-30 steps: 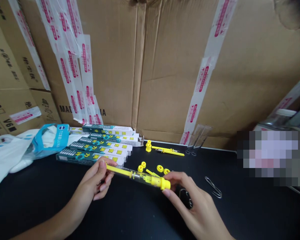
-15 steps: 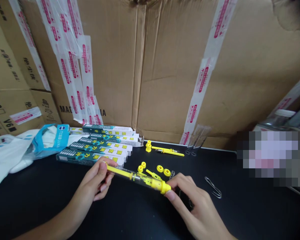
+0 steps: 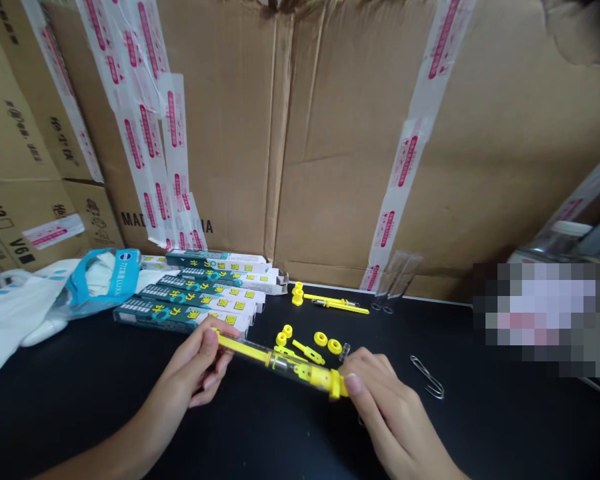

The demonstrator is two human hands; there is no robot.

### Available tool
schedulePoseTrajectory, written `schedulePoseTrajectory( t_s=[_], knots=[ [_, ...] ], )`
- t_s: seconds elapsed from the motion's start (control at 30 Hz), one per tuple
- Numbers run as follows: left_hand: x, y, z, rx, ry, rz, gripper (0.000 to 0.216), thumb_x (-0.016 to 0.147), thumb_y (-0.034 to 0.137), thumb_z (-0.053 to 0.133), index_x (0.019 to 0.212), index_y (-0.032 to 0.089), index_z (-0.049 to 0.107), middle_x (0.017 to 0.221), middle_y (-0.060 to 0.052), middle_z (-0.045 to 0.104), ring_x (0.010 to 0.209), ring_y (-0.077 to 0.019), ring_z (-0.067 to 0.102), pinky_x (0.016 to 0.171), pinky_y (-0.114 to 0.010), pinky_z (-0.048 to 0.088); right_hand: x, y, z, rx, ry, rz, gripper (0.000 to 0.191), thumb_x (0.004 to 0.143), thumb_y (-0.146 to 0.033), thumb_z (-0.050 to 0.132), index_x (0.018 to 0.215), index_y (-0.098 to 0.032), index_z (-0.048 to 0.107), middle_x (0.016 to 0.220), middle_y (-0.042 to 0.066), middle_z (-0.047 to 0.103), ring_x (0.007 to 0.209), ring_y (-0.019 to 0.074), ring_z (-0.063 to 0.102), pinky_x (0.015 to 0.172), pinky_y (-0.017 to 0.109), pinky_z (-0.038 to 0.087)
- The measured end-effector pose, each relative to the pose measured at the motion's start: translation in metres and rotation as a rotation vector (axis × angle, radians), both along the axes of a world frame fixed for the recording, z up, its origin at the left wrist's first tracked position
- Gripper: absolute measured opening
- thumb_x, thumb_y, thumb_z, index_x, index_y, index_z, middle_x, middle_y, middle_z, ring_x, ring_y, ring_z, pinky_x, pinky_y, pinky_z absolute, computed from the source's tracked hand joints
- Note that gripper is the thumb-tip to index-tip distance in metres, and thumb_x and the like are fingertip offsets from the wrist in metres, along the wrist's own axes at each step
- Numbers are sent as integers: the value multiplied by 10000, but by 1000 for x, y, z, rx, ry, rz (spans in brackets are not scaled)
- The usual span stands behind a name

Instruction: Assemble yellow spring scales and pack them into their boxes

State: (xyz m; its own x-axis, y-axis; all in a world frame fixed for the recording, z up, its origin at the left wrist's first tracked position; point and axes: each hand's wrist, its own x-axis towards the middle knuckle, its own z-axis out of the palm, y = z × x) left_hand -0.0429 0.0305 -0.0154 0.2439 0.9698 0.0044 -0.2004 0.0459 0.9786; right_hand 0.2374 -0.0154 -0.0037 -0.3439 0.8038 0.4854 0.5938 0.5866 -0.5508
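A clear tubular spring scale [image 3: 293, 366] with yellow inner parts spans the space between my hands, tilted down to the right. My left hand [image 3: 205, 363] is closed round its left end. At the other end, my right hand [image 3: 387, 400] pinches the yellow end cap [image 3: 334, 385], partly hiding it. Just behind the tube lie a flat yellow strip [image 3: 309, 352], two yellow rings [image 3: 321, 339] and two small yellow plugs [image 3: 287, 331]. A short clear piece [image 3: 345, 351] is close to my right fingers.
Several printed boxes [image 3: 173, 317] are stacked at the left beside a blue and white plastic bag [image 3: 111, 277]. Farther back lie yellow rods [image 3: 336, 304] and clear tubes [image 3: 399, 280]. A wire hook [image 3: 427, 377] lies to the right. Cardboard [image 3: 230, 133] walls the back.
The right end of the spring scale has shifted slightly right and down. My right fingers have turned over and now cover more of the yellow cap. My left hand keeps its grip.
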Motion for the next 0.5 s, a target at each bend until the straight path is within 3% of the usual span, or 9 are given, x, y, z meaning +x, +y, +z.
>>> schedulePoseTrajectory(
  t_s=[0.1,0.17,0.3,0.5],
  knots=[
    [-1,1,-1,31,-14,29,477,845,663,622,975,210,550,606,73,418,396,-41,259,319,-108,172,0,-1,-2,10,-19,-80,117,1037,-316,417,1028,-279,527,864,-7,618,766,198,565,688,325,425],
    [-1,4,-4,43,-26,51,500,824,684,629,967,212,542,596,81,404,384,-37,230,305,-108,158,0,-2,-3,33,-28,-110,88,1009,-330,483,1083,-286,498,903,-2,615,801,204,585,692,323,453],
    [-2,10,-9,24,-29,72,513,813,692,634,970,213,535,590,86,398,380,-36,219,289,-106,149,0,-1,-4,64,-37,-147,134,992,-300,509,1121,-288,478,972,13,606,841,205,597,722,333,483],
    [-3,10,-11,32,-29,52,505,825,682,627,983,210,541,597,84,395,376,-35,213,284,-114,122,1,2,-4,35,-9,-87,60,1010,-253,474,1056,-280,502,973,13,606,881,205,599,761,344,478]
  ],
)
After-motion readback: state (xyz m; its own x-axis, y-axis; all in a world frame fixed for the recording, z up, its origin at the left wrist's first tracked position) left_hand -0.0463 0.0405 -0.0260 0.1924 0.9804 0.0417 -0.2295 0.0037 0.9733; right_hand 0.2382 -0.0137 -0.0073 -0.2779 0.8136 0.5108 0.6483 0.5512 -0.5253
